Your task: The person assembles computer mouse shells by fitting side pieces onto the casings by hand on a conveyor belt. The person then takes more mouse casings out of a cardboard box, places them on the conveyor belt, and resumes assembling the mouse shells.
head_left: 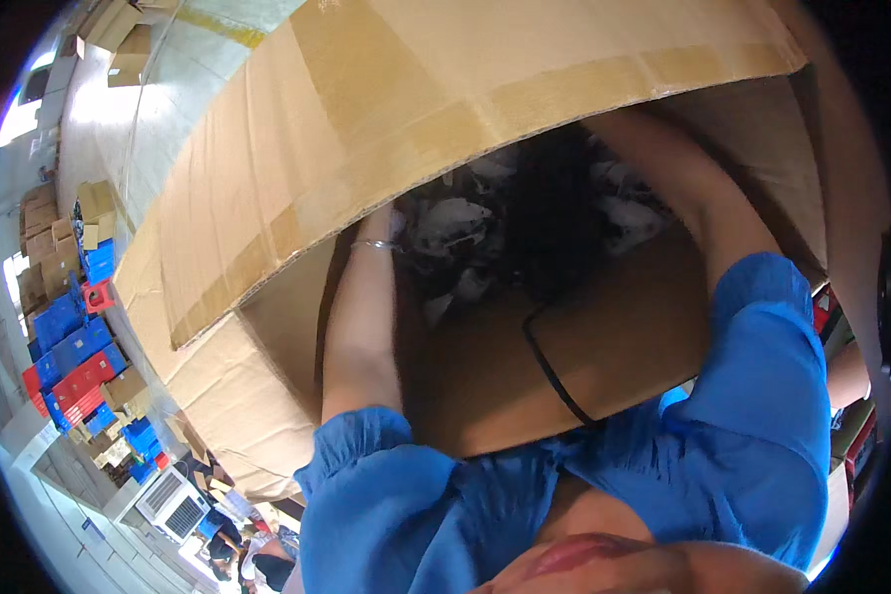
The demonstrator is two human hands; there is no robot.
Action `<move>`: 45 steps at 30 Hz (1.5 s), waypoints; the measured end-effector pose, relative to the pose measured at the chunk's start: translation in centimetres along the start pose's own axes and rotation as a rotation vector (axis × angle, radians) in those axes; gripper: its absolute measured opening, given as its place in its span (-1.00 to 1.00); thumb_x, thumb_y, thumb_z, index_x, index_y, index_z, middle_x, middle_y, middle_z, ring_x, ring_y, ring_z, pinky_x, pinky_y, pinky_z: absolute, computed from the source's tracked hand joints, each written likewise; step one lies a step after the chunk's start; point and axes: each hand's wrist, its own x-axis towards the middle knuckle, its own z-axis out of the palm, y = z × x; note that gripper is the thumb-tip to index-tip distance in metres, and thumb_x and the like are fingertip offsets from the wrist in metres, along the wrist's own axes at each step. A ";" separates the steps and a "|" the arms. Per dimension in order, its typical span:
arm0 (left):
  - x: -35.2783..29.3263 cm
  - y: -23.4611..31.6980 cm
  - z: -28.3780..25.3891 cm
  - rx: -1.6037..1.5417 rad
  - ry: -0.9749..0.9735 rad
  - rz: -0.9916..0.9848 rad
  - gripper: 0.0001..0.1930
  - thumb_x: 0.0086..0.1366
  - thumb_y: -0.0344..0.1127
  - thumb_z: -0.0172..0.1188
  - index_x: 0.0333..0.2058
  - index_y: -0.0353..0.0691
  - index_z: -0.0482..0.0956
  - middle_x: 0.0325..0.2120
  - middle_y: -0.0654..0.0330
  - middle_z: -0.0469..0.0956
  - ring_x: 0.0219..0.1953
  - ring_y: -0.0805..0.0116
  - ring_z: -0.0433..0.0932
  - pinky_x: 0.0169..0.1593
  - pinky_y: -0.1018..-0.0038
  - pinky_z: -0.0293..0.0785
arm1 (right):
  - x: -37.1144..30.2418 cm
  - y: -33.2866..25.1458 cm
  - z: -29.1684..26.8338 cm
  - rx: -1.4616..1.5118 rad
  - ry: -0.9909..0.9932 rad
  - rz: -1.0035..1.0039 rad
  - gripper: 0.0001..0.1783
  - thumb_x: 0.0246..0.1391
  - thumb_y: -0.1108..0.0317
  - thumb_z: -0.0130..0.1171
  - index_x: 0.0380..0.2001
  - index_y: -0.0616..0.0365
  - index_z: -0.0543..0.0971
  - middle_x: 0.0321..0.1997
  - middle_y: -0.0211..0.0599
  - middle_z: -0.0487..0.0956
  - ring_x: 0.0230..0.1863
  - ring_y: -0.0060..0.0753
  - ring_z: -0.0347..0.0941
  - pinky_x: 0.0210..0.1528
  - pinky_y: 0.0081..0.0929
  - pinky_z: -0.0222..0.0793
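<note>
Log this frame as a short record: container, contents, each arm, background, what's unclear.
Container: large cardboard box, flap overhanging the opening
Contents: pale, shiny items, seemingly plastic-wrapped
Cord: black cord along the inner wall
Left arm: inside, bracelet at wrist
Right arm: inside, blue sleeve pushed up
Background: blue and red crates
Unclear: both hands' grip, hidden or shadowed

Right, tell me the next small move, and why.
Perhaps raise the top flap slightly: it overhangs the opening of the cardboard box, where the left forearm and right forearm reach toward what look like plastic-wrapped items, and shadow makes any grip unclear.
</note>
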 end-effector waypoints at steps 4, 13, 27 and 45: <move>0.2 0.5 -0.4 -0.088 -0.023 0.036 -0.09 0.20 0.41 -0.22 0.16 -0.41 0.19 0.14 -0.11 0.29 0.18 0.03 0.30 0.20 0.19 0.24 | 0.8 -0.6 0.6 -0.007 0.052 -0.049 -0.36 -0.10 -0.12 0.20 -0.04 0.10 0.51 -0.06 -0.21 0.55 -0.23 -0.24 0.47 -0.23 -0.27 0.40; 0.3 1.5 -0.8 -0.289 -0.099 0.122 -0.13 0.21 0.38 -0.22 0.17 -0.35 0.19 0.15 -0.06 0.29 0.19 0.06 0.29 0.21 0.20 0.22 | 1.8 -1.4 1.4 -0.036 0.165 -0.143 -0.32 -0.12 -0.16 0.20 -0.03 0.10 0.50 -0.04 -0.17 0.53 -0.18 -0.20 0.46 -0.17 -0.24 0.39; -1.0 1.5 0.4 -0.610 -0.280 0.215 -0.20 0.23 0.34 -0.21 0.19 -0.25 0.19 0.16 0.01 0.29 0.21 0.10 0.26 0.23 0.21 0.19 | 0.3 -1.1 3.1 -0.104 0.295 -0.245 -0.25 -0.14 -0.23 0.21 0.00 0.11 0.48 -0.01 -0.12 0.51 -0.11 -0.13 0.44 -0.09 -0.21 0.37; -2.0 1.0 0.6 -1.007 -0.519 0.351 -0.28 0.26 0.28 -0.20 0.21 -0.13 0.19 0.18 0.09 0.28 0.23 0.16 0.23 0.25 0.23 0.15 | -2.3 -1.9 5.5 -0.208 0.501 -0.380 -0.15 -0.17 -0.32 0.21 0.03 0.12 0.45 0.04 -0.04 0.49 -0.01 -0.03 0.43 0.01 -0.16 0.35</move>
